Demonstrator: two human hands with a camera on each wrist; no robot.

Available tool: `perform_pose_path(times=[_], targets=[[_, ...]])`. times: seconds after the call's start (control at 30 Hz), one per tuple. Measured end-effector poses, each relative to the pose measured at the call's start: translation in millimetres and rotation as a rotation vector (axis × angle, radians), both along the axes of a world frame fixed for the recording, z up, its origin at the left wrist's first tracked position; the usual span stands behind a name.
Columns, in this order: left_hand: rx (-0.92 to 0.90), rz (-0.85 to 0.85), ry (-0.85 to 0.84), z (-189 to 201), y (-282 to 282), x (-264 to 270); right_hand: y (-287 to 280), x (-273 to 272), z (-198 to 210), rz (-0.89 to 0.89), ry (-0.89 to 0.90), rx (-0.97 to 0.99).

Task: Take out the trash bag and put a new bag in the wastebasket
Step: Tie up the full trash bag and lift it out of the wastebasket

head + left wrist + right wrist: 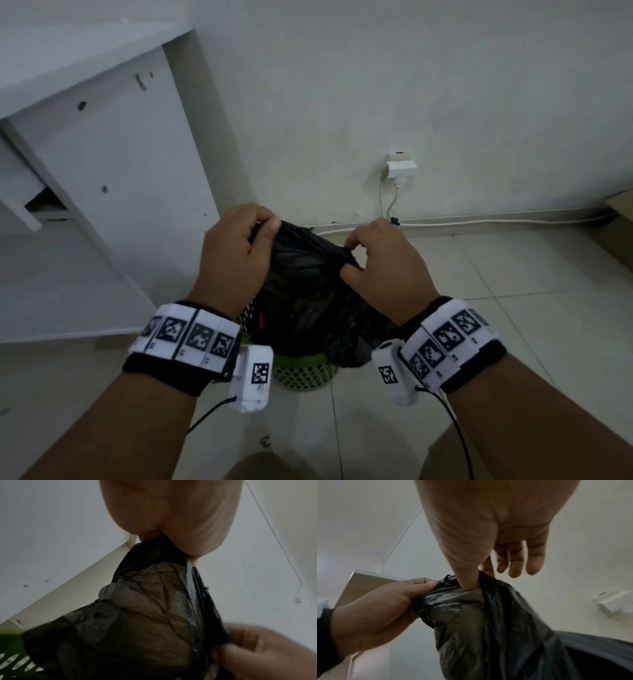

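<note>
A black trash bag (pixel 301 291) rises out of a green perforated wastebasket (pixel 305 371) on the floor. My left hand (pixel 239 246) pinches the bag's upper left edge between thumb and fingers. My right hand (pixel 380 263) pinches the upper right edge, thumb and index on the plastic, the other fingers hanging loose. The left wrist view has the crinkled bag (pixel 137 615) under my left hand (pixel 171 536), with the basket rim (pixel 10 634) at lower left. In the right wrist view my right hand (pixel 471 582) grips the bag (pixel 488 628) beside my left hand (pixel 423 586).
A white cabinet (pixel 102 171) stands at the left, close to the basket. A wall socket with a plug (pixel 400 168) and a white cable (pixel 496 222) run along the wall behind. A cardboard box (pixel 620 219) sits at the far right. Tiled floor (pixel 513 308) lies to the right.
</note>
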State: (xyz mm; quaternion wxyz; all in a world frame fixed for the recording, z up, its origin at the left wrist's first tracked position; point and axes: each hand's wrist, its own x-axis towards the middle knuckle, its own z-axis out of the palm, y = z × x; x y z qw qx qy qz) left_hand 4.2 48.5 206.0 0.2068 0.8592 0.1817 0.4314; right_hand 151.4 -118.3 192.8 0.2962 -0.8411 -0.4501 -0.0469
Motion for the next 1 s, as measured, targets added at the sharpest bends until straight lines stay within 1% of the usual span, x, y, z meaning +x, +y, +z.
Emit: perform_pose_path(times=[0.07,0.13,0.2,0.27,0.3,0.33,0.37,0.4,0.47,0.53,0.6,0.67,0.77,0.87,0.93,1.0], targets=[[-0.003,0.066,0.003,2.4,7.6,-3.2,-2.3,3.5,-0.3,-0.074,0.023,0.0],[0.02,0.083,0.039,2.8,12.0,-4.2,-3.0,8.0,2.0,-0.087,0.107,0.065],[0.06,0.092,0.079,1.8,11.4,-4.1,0.7,14.4,4.7,-0.069,0.26,0.127],[0.179,0.128,0.132,2.9,8.2,-2.8,6.5,17.4,9.3,0.001,0.484,0.199],[0.249,0.136,0.15,4.8,5.2,-2.0,9.0,16.6,11.9,0.031,0.559,0.229],[0.304,0.111,0.152,7.7,1.0,-0.9,10.8,15.3,14.8,0.059,0.595,0.246],[0.325,0.049,0.153,11.3,-3.9,0.8,12.3,12.9,18.6,0.088,0.593,0.243],[0.309,-0.038,0.168,15.6,-9.7,3.3,13.7,10.7,22.2,0.115,0.57,0.239],[0.187,-0.208,0.26,19.3,-20.7,10.2,15.9,7.3,28.5,0.161,0.482,0.253],[0.069,-0.295,0.313,16.8,-26.5,17.9,15.0,5.9,31.9,0.184,0.388,0.268],[0.037,-0.26,0.242,14.9,-26.7,22.5,11.4,9.1,29.8,0.196,0.288,0.25],[0.016,-0.173,0.132,15.8,-22.8,22.4,5.2,17.1,22.2,0.182,0.193,0.161],[-0.041,-0.061,0.054,17.5,-12.1,17.8,-8.0,32.1,7.7,0.092,0.148,0.055],[-0.014,-0.012,0.086,16.6,-4.9,17.0,-18.3,43.2,4.1,-0.035,0.089,0.046],[0.007,0.011,0.134,11.7,-0.9,20.1,-20.9,46.3,10.8,-0.041,0.086,0.055],[0.022,0.058,0.175,8.4,3.2,23.6,-20.4,46.7,20.2,-0.011,0.164,0.109]])
